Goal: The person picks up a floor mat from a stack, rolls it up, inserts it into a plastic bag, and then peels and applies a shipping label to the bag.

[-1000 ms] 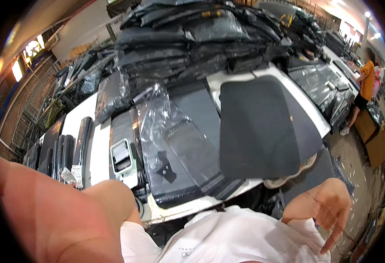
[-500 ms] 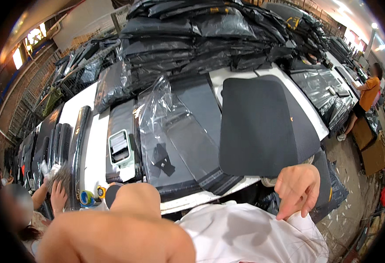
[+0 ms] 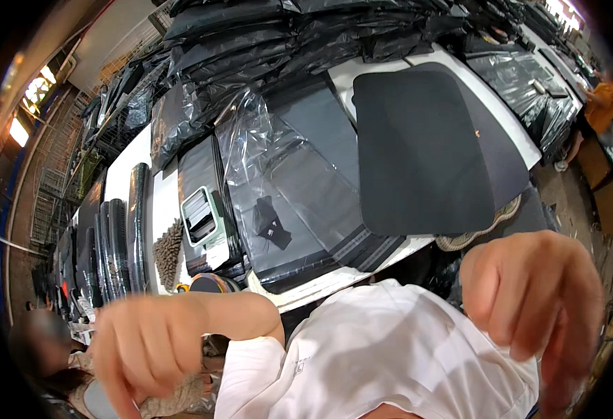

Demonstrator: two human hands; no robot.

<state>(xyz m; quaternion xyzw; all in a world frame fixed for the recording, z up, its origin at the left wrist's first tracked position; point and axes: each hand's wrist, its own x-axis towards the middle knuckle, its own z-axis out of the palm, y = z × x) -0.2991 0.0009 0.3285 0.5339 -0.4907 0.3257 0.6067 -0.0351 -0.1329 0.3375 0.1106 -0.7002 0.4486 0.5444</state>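
Note:
My left hand (image 3: 149, 342) is raised close at the lower left, blurred, its fingers curled downward and the tips hidden. At the lower right my right hand (image 3: 530, 293) is also raised, fingers bent down and close together; anything inside it is hidden. Neither hand touches the table goods. Beyond the right hand lies a large black mat (image 3: 425, 153) with rounded corners. To its left, a clear plastic bag (image 3: 247, 140) rests on flat black packages, with small black cards (image 3: 273, 223) on top. A pale green-rimmed box (image 3: 203, 216) and a shaggy grey-brown mitt (image 3: 169, 255) lie further left.
Black-wrapped rolls (image 3: 116, 237) stand along the left of the white table (image 3: 126, 159). A high pile of black packages (image 3: 250, 52) fills the back. One person (image 3: 44, 342) is at the lower left; another in orange (image 3: 602, 105) is at the far right.
The shaggy mitt has gone from beside the other person's hand at the left onto the table. My left hand has come into sight; my right hand is nearer and further right. The view has shifted.

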